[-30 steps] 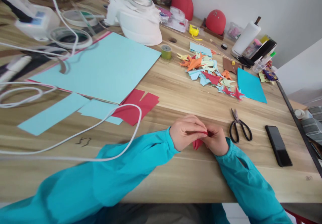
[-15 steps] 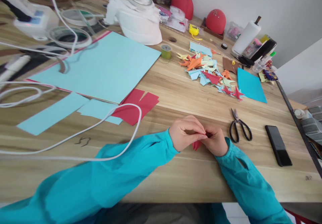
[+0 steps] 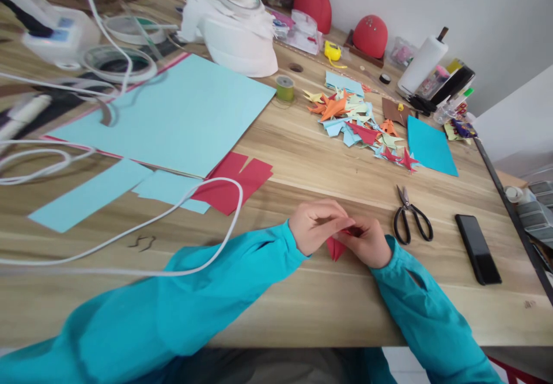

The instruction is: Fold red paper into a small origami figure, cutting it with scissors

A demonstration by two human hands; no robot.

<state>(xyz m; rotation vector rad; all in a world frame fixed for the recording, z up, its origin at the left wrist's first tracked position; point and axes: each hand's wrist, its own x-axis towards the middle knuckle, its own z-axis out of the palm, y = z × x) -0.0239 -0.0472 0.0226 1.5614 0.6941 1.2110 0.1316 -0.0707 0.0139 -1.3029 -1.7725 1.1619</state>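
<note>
My left hand (image 3: 314, 226) and my right hand (image 3: 368, 242) meet near the table's front edge, both pinched on a small folded red paper piece (image 3: 335, 247). Most of the paper is hidden between the fingers; a red point sticks out below them. Both arms wear teal sleeves. Black scissors (image 3: 410, 218) lie on the wood just right of my right hand. A pile of folded paper shapes (image 3: 358, 125) in orange, red, pale blue and yellow sits farther back.
A large pale blue sheet (image 3: 173, 113) covers the left middle, with blue strips (image 3: 90, 195) and red scraps (image 3: 233, 182) in front. A white cable (image 3: 129, 231) loops across the left. A black phone (image 3: 477, 248) lies at right, a teal sheet (image 3: 430, 147) behind it.
My hands stayed in place; the fingers shifted slightly on the red paper, and a bit more of its lower point shows now.
</note>
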